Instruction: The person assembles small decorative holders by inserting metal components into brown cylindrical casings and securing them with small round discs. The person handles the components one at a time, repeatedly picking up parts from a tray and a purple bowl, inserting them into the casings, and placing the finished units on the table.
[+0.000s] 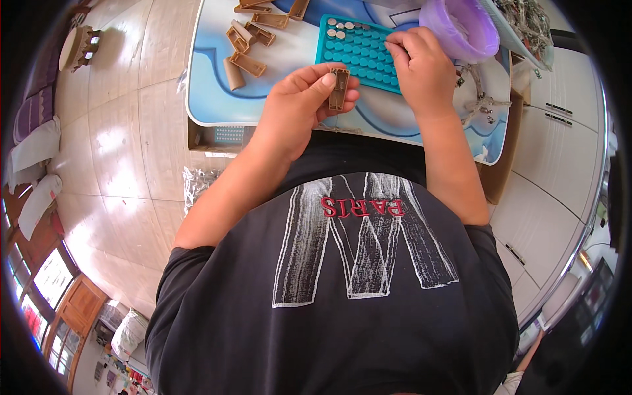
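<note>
My left hand (296,99) holds a small brown plastic casing (338,91) upright between thumb and fingers, its hollow side facing me. My right hand (424,76) is over the right part of a teal tray (359,62), thumb and forefinger pinched together; what is between them, if anything, is too small to make out. Rows of round pockets cover the tray. Several silver, coin-like discs (340,34) sit in its far left corner. Left of the tray lie several more brown casings (250,64) and a tan cylindrical piece (233,74).
A purple basin (487,49) stands behind my right hand, beside a container of tangled small parts (526,26). Thin wires with small metal bits (484,105) lie at the table's right. The blue and white table (210,105) ends close to my body. White cabinets (556,158) stand on the right.
</note>
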Available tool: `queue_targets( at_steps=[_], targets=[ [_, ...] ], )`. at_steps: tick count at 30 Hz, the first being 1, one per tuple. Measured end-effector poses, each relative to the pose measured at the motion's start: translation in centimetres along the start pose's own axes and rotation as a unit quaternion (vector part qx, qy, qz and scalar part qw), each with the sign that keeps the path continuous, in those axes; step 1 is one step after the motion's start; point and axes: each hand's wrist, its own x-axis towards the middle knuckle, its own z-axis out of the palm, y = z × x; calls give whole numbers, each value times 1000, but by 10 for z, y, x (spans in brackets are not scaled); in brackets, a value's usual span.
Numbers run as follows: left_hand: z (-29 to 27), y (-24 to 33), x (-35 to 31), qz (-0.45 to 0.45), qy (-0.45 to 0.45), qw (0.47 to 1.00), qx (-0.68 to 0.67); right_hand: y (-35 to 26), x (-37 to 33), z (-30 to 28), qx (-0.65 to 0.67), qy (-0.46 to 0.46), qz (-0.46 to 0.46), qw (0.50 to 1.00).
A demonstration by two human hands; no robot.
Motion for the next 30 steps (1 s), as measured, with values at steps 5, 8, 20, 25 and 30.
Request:
queue_targets(
  at_steps=[5,8,20,25,30],
  targets=[
    [-4,6,2,0,-27,998,-48,-1,3,0,16,-16,23,999],
    [-9,9,2,-17,-49,995,-89,-15,6,-8,116,-19,38,992],
    [-13,8,6,35,-15,999,-13,-55,-3,5,215,-11,-80,973],
    [-14,8,8,34,-20,999,-25,-55,-3,6,241,-33,-87,966],
    [-14,8,10,33,-20,999,-37,-42,16,11,172,17,-58,983]
  ],
)
